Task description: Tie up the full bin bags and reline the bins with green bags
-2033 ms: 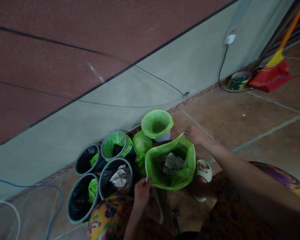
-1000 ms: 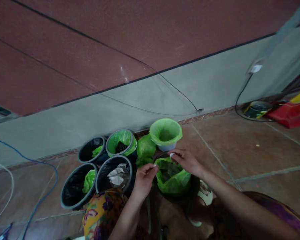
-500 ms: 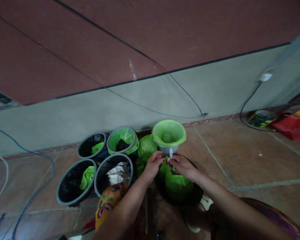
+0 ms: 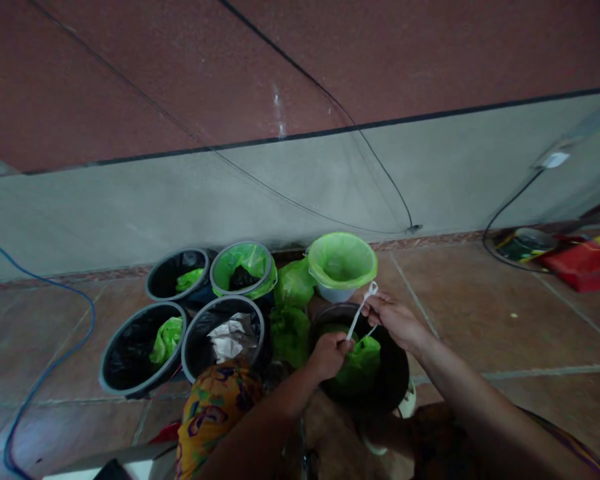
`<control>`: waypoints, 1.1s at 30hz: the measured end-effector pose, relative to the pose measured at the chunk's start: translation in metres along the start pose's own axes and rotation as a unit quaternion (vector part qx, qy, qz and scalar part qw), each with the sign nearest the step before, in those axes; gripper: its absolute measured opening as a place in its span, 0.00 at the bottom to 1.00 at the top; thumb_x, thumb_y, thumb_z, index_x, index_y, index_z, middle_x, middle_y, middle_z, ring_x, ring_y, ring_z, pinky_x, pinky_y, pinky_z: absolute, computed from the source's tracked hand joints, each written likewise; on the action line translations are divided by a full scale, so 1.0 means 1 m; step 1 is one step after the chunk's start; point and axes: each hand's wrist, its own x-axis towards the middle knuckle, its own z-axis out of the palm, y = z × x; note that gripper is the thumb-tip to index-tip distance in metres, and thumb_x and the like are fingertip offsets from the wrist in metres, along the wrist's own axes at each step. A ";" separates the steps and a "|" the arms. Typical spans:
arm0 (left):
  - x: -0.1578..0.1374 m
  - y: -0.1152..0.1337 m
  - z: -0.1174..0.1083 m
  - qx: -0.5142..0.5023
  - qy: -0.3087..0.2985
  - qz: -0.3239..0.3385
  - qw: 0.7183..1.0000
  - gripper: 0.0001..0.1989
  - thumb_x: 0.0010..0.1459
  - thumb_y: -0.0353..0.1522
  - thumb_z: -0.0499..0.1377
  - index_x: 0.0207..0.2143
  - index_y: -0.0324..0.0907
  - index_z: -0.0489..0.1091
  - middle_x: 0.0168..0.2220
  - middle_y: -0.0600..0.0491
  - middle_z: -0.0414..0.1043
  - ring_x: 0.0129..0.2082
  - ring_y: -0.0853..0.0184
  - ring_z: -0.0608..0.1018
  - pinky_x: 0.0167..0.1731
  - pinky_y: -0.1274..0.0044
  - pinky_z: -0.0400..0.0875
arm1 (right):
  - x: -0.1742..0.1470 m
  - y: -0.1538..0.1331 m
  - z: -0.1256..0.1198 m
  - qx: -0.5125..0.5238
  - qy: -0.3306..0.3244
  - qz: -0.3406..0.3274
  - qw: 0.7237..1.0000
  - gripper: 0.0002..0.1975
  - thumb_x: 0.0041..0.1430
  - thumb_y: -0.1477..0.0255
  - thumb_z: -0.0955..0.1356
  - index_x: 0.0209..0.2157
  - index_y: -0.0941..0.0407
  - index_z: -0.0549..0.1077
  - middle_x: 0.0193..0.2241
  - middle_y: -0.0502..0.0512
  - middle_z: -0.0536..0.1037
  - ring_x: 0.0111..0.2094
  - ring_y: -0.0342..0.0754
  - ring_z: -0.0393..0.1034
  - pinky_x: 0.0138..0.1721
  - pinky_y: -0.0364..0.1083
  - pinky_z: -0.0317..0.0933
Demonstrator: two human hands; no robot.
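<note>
left hand [image 4: 330, 355]: fingers closed in a small pinch on the white drawstring [image 4: 355, 323], low on it, over the left part of the dark bin [image 4: 396, 383]
right hand [image 4: 393, 319]: thumb and fingers curled together on the same drawstring, higher and farther off than the left, above the bin's far right rim
drawstring: stretched slantwise between the two hands, a loop poking up beyond the right fingers, a second strand running down from them to the green bag [image 4: 363, 363]
green bag: inside the dark bin, below the right hand and just right of the left hand, its top gathered into a peak
far side of the bin: white pail [image 4: 331, 293] with a green liner [image 4: 343, 260] folded over its rim, near the wall [image 4: 280, 190]
left of pail and bin: bulging green plastic [image 4: 294, 283] on the floor [image 4: 455, 293]
farther left: four grey-rimmed bins in two rows, the near right one [image 4: 263, 327] holding crumpled pale paper [image 4: 234, 337]
far right: red dustpan [image 4: 587, 267] beside a tin [image 4: 525, 245]
</note>
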 end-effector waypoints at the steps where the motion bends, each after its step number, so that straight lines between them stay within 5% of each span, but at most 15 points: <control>1: 0.000 -0.002 0.001 -0.005 0.006 -0.005 1.000 0.11 0.57 0.37 0.57 0.29 0.41 0.76 0.25 0.54 0.73 0.20 0.71 0.68 0.23 0.79 0.61 | -0.001 -0.001 0.000 0.007 0.004 0.009 1.000 0.17 0.50 0.55 0.66 0.22 0.55 0.66 0.19 0.48 0.69 0.17 0.38 0.56 0.20 0.41 0.52; 7: 0.002 0.011 -0.003 -0.113 0.087 -0.065 0.988 0.13 0.54 0.41 0.60 0.29 0.40 0.75 0.26 0.54 0.75 0.16 0.75 0.67 0.19 0.80 0.58 | 0.004 -0.005 -0.019 -0.053 -0.005 -0.014 0.998 0.14 0.45 0.63 0.71 0.33 0.55 0.72 0.25 0.49 0.76 0.22 0.42 0.65 0.24 0.41 0.57; 11: -0.003 0.024 -0.009 -0.202 0.133 -0.080 0.967 0.17 0.49 0.44 0.64 0.31 0.38 0.76 0.30 0.50 0.78 0.17 0.76 0.68 0.17 0.82 0.56 | 0.006 0.004 -0.042 -0.215 0.004 -0.045 0.976 0.10 0.50 0.68 0.69 0.36 0.55 0.76 0.30 0.53 0.81 0.30 0.47 0.72 0.32 0.44 0.63; 14: -0.006 0.027 -0.010 -0.227 0.137 -0.083 0.961 0.17 0.48 0.44 0.65 0.30 0.37 0.76 0.34 0.48 0.80 0.18 0.76 0.70 0.17 0.82 0.56 | 0.002 0.009 -0.049 -0.360 0.015 -0.049 0.932 0.08 0.53 0.71 0.67 0.34 0.54 0.78 0.31 0.55 0.81 0.32 0.49 0.74 0.34 0.45 0.62; 18: -0.006 0.025 -0.011 -0.228 0.154 -0.095 0.957 0.16 0.48 0.43 0.66 0.31 0.38 0.76 0.32 0.49 0.79 0.18 0.75 0.71 0.18 0.82 0.59 | -0.003 0.005 -0.052 -0.427 -0.012 -0.010 0.904 0.13 0.58 0.68 0.65 0.22 0.54 0.75 0.24 0.56 0.79 0.27 0.48 0.72 0.30 0.45 0.58; 25: -0.003 0.026 -0.013 -0.234 0.144 -0.084 0.958 0.17 0.48 0.45 0.65 0.30 0.39 0.74 0.27 0.54 0.74 0.18 0.75 0.69 0.19 0.81 0.59 | -0.012 -0.016 -0.032 -0.112 -0.021 0.014 0.993 0.18 0.57 0.56 0.62 0.25 0.55 0.72 0.24 0.52 0.76 0.19 0.42 0.60 0.23 0.43 0.54; 29: 0.000 0.030 -0.007 -0.221 0.104 -0.054 0.968 0.19 0.48 0.47 0.64 0.29 0.39 0.73 0.24 0.57 0.68 0.16 0.77 0.64 0.19 0.80 0.55 | -0.026 -0.023 0.003 0.038 -0.076 -0.023 0.996 0.16 0.52 0.55 0.67 0.24 0.54 0.68 0.21 0.49 0.71 0.23 0.42 0.61 0.27 0.43 0.56; 33: 0.005 0.032 0.003 -0.182 0.073 -0.024 0.980 0.20 0.48 0.48 0.63 0.23 0.41 0.68 0.19 0.59 0.63 0.17 0.76 0.60 0.21 0.78 0.53 | -0.032 -0.022 0.031 0.264 -0.107 0.041 0.958 0.18 0.47 0.57 0.73 0.25 0.53 0.65 0.22 0.46 0.66 0.24 0.40 0.59 0.28 0.43 0.58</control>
